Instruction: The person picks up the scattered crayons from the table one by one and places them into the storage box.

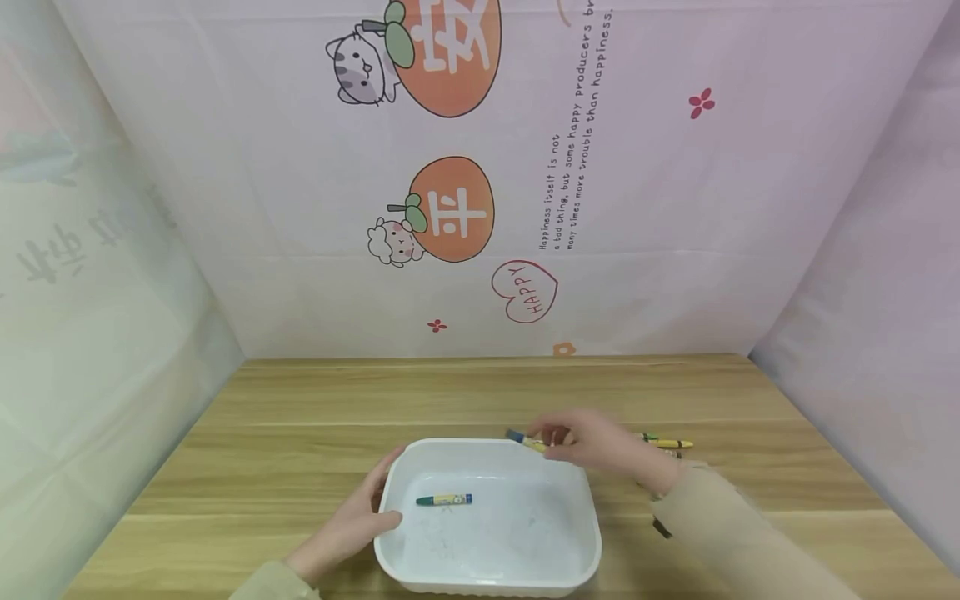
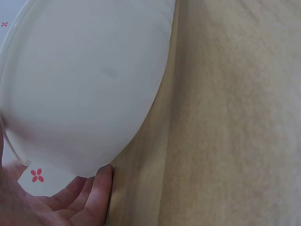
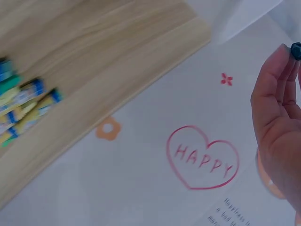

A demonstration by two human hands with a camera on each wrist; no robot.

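Observation:
A white plastic tub stands at the table's front. My left hand grips its left side, thumb over the rim and fingers along the outer wall; the left wrist view shows the fingertips low against the tub. Inside the tub lies one crayon with a dark green tip and yellow wrapper. Above the tub's far right rim, my right hand pinches another crayon, dark-tipped with a yellow wrapper. Only its dark end shows beside the right hand in the right wrist view.
More crayons lie on the wooden table right of the tub, partly behind my right forearm; several appear as a blurred pile in the right wrist view. A printed white cloth rises behind the table, with pale cloth at both sides.

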